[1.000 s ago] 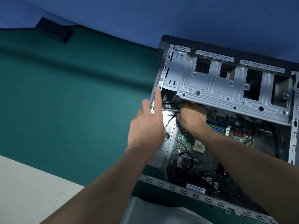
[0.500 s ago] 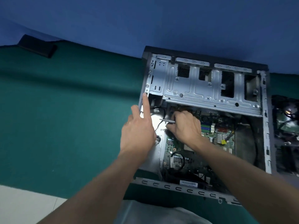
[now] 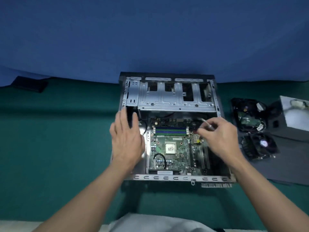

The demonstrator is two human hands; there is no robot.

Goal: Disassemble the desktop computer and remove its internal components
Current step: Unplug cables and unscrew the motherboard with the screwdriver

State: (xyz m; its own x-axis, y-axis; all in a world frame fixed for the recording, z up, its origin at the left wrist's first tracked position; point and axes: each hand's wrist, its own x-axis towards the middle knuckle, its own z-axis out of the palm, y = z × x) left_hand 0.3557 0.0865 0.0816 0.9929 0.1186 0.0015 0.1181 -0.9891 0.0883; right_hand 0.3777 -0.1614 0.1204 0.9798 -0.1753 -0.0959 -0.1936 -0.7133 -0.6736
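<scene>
Computer case: the open desktop computer case lies on its side on the green mat, mid-table, straight ahead of the person, its far end up against the blue backdrop.
Drive cage: a bare grey metal drive cage spans the far end of the case.
Motherboard: the green motherboard sits flat in the case floor between the 2 hands, with blue and green memory slots along its far edge, a square processor near the middle, and a black cable loop at the near left.
Left hand: the left hand lies palm down over the case's left wall, fingers straight and close together, tips reaching toward the cage corner; it grips nothing.
Right hand: the right hand hovers over the right side of the board, thumb and fingers pinching a slim metal tool.
Tool: its shaft slants up and to the left, out of the fingers; the tip is blurred, so I cannot tell whether it touches anything.
Removed parts: to the right of the case, on a dark grey panel, sit a black cooler fan, a black part with wires beyond it, and a grey box power supply at the far right.
Far left: a flat black object lies well apart, at the mat's back edge.
</scene>
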